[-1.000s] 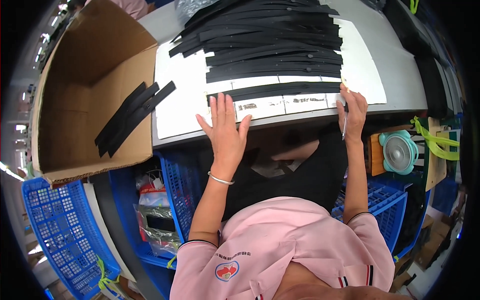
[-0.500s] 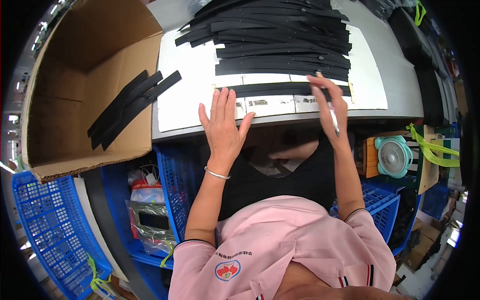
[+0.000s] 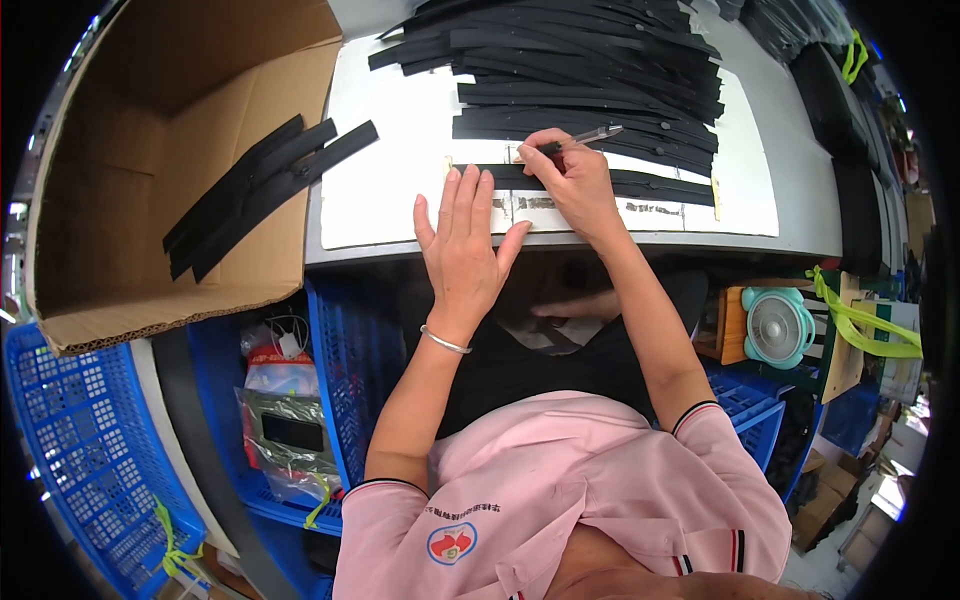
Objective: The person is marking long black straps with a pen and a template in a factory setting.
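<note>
My left hand [image 3: 462, 240] lies flat with its fingers spread, fingertips pressing the left end of a black fabric strip [image 3: 640, 186]. That strip stretches sideways across a white marked board [image 3: 385, 200] near the table's front edge. In my right hand [image 3: 580, 185] is a pen [image 3: 597, 134], gripped in a writing hold, its tip end down by the strip a little right of my left fingers. Small pale dots show on several of the strips. Beyond them a thick pile of similar black strips [image 3: 590, 70] covers the far part of the board.
An open cardboard box [image 3: 240, 215] stands at the left, with several black strips [image 3: 265, 200] hanging over its wall. Blue plastic baskets [image 3: 80, 430] sit lower left. At the right are a small teal fan [image 3: 780, 328] and a green-yellow ribbon [image 3: 870, 325].
My right hand has moved left along the strip, from its right end to near my left hand, and the pen now points differently. My left hand still presses the strip. The whole view has shifted slightly.
</note>
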`<state>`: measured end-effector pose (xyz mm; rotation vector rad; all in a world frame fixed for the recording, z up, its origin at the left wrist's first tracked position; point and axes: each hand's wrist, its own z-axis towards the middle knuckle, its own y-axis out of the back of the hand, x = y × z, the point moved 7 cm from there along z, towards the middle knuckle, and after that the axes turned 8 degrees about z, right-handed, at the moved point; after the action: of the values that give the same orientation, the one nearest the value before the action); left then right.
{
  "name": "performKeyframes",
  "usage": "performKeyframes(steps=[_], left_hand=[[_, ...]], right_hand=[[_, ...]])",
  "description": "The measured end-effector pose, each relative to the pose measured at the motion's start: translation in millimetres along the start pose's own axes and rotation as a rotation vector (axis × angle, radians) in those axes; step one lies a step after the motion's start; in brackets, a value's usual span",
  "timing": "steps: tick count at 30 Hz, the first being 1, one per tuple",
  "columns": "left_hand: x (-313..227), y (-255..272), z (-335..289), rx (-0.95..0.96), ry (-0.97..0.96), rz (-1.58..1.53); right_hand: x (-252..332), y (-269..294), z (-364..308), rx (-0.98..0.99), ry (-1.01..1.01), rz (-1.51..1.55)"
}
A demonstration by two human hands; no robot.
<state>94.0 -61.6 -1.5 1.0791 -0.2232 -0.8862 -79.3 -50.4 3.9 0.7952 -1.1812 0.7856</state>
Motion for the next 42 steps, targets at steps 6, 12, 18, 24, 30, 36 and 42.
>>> performKeyframes(steps=[6, 12, 18, 24, 30, 36, 42], left_hand=[[-0.4, -0.9, -0.8, 0.0, -0.008, 0.031], [-1.6, -2.1, -1.0, 0.004, -0.009, 0.043], [-1.1, -2.9, -1.8, -0.006, -0.011, 0.053], [-2.4, -4.8, -0.4, 0.001, -0.015, 0.051], [-0.9, -4.1, -0.1, 0.01, -0.005, 0.055], [-1.8, -5.7, 0.0, 0.03, -0.006, 0.049], [-3.5, -5.6, 0.2, 0.057, -0.013, 0.05]], right_hand=[[-0.2, -4.0, 0.8, 0.076, -0.036, -0.078], [-1.2, -3.4, 1.0, 0.09, 0.021, -0.11], [-2.6, -6.7, 0.8, 0.085, -0.013, -0.215], [-8.7, -2.1, -3.0, 0.088, 0.099, -0.047], [-7.7, -6.6, -3.5, 0.186, 0.03, -0.19], [2.9, -7.6, -4.5, 0.196, 0.101, -0.276], [6.9, 27.4, -15.1, 0.02, 0.009, 0.06]])
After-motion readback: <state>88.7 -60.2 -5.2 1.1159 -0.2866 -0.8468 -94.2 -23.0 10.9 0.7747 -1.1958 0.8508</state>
